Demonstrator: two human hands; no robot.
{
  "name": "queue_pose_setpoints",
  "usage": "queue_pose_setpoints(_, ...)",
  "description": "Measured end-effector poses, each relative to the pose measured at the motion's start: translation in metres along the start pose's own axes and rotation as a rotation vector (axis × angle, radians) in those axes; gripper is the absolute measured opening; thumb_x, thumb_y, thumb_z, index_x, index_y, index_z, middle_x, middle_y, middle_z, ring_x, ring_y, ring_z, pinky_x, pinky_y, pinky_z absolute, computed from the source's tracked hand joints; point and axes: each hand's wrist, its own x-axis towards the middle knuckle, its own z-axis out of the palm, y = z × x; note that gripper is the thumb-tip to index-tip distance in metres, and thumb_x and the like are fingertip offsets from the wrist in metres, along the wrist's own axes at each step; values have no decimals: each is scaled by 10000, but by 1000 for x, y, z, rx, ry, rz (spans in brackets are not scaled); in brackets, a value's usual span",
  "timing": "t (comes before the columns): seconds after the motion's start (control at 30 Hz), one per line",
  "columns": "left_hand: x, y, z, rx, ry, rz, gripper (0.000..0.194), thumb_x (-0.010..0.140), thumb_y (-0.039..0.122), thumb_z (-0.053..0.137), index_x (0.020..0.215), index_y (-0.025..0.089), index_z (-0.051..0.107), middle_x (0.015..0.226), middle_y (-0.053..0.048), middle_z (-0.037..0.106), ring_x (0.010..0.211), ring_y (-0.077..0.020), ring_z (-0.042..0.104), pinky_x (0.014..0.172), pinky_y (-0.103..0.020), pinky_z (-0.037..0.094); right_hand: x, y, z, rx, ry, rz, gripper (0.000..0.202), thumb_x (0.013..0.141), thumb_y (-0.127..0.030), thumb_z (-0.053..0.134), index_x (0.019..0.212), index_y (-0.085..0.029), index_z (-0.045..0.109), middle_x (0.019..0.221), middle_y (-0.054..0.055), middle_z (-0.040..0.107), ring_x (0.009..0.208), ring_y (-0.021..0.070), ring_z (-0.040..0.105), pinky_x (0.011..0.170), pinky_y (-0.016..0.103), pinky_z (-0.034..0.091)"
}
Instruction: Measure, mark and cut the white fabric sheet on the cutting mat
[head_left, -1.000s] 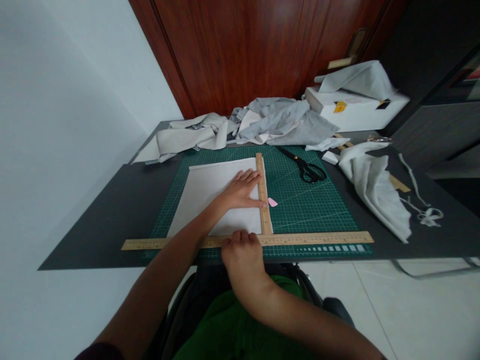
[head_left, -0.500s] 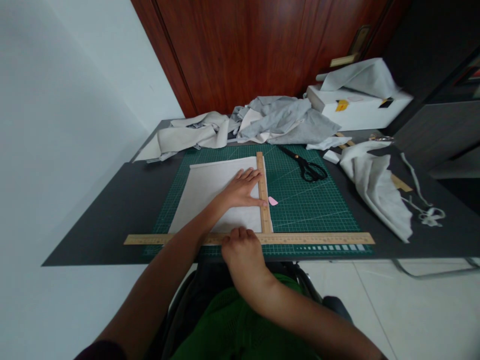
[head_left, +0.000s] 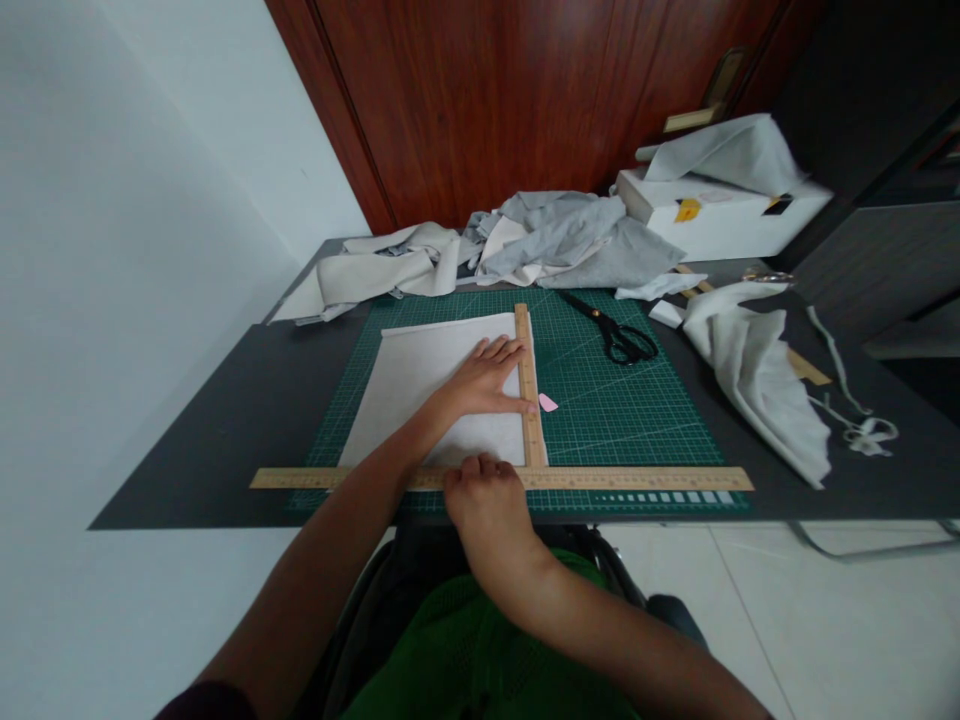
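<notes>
My left hand (head_left: 491,380) lies with fingers spread on the white cloth (head_left: 412,375), its fingertips and thumb touching the short wooden ruler (head_left: 529,430). That ruler runs along the cloth's right edge and meets the long wooden ruler (head_left: 637,478), which crosses the near side of the green cutting mat (head_left: 600,420). My right hand (head_left: 487,500) is closed, curled over the long ruler just below the short one. A small pink piece (head_left: 548,402) sits right of the short ruler. Black scissors (head_left: 619,335) rest on the mat at the upper right.
Strips of pale cloth (head_left: 382,275) and grey cloth (head_left: 585,245) lie along the back of the dark table (head_left: 225,440). At the back right is a white box (head_left: 735,215) with cloth on top. Crumpled cloth (head_left: 765,370) and a white cord (head_left: 870,435) lie at the right.
</notes>
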Motion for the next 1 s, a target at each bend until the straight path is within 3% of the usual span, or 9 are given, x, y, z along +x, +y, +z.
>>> queue_pose_setpoints(0.17,0,1,-1,6,-6,-9,1094,823,860,572,1609,152,292,1682,-168,325,1569,-371,249,1282,-507,123,0,1,-4,12,-11,-19,271,1004,-102,514,1032,-91,783,996,174,762,990,303,707,924,460,533)
queue_pose_setpoints(0.53,1,-2,1,-13,1,-2,1069,838,857,554,1617,180,276,1691,-154,312,1577,-369,233,1282,-507,114,-3,5,-6,-17,7,35,278,977,-68,516,1005,-82,792,998,180,750,971,303,676,848,436,498)
queue_pose_setpoints(1.0,0,-2,1,-17,2,9,1062,846,823,588,1612,153,286,1686,-175,312,1585,-365,214,1285,-489,109,-1,10,-12,-31,-56,-13,263,1003,-104,519,1036,-105,780,1033,179,752,1000,286,692,887,424,495)
